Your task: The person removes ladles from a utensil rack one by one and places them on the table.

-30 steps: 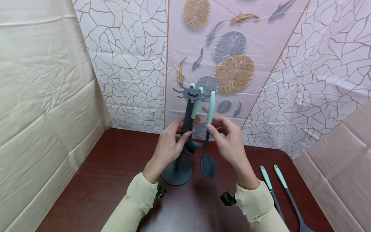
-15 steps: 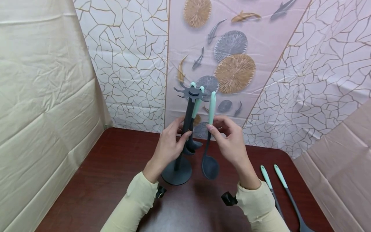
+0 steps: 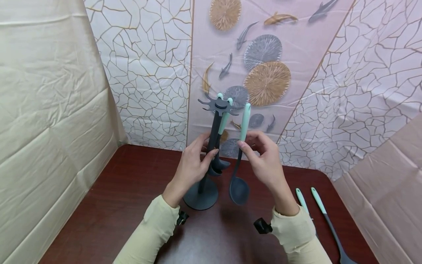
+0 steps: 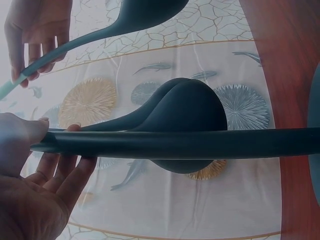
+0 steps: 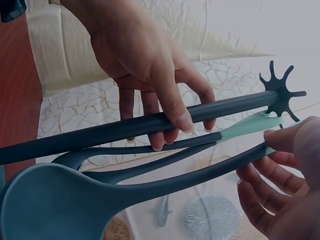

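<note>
A dark utensil stand has a round base on the table and a hooked ring on top. My left hand grips its pole partway up, thumb in front and fingers behind. Between my right hand's thumb and fingers is a ladle, pinched where its mint handle meets the dark shaft. The ladle hangs bowl down, right of the stand, its handle tip beside the hooks and apart from them. Two more mint-handled utensils hang behind the pole; their dark rounded heads overlap in the left wrist view.
On the reddish-brown table, two utensils with mint handles lie at the right: one with a dark shaft, the other partly hidden by my right sleeve. Patterned cloth hangs behind, with plain beige cloth at the left.
My right hand has shifted slightly right with the ladle, widening the gap between its handle tip and the hooks. My left hand stays on the pole.
</note>
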{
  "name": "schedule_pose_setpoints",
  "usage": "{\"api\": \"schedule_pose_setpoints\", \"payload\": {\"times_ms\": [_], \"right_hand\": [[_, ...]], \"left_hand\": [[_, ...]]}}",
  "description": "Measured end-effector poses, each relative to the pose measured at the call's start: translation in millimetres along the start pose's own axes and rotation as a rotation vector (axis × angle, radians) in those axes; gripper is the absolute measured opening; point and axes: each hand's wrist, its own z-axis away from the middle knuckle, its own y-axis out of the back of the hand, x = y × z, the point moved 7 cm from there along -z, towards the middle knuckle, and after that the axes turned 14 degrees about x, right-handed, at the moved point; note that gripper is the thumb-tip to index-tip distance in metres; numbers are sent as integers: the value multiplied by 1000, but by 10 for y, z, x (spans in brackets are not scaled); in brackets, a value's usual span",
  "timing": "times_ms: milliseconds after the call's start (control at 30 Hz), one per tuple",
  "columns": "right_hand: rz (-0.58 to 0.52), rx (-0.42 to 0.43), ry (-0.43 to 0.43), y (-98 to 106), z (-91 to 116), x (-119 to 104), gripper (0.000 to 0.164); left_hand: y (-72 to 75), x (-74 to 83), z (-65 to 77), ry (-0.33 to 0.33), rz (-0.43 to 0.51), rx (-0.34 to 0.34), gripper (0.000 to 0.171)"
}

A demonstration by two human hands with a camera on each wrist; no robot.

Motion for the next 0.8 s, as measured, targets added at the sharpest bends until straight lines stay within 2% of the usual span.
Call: {"api": "schedule_pose_setpoints", "payload": {"times_ms": [133,367,533,800], "right_hand": [[-10,0,-2,49,-7,-1,18],[-42,21,-13,125,-53,-7,41],[-95,39,-44,170,-66,-11,41],[-98,45,-50,224,-67,21,39]], "left_hand": [[-13,-6,6,3,-4,-8,49],[-7,-12,3,16,14,-8,49],[-5,-9,2,13,6,-10,48],[-9,-28,14,30,5,-14,49]]}}
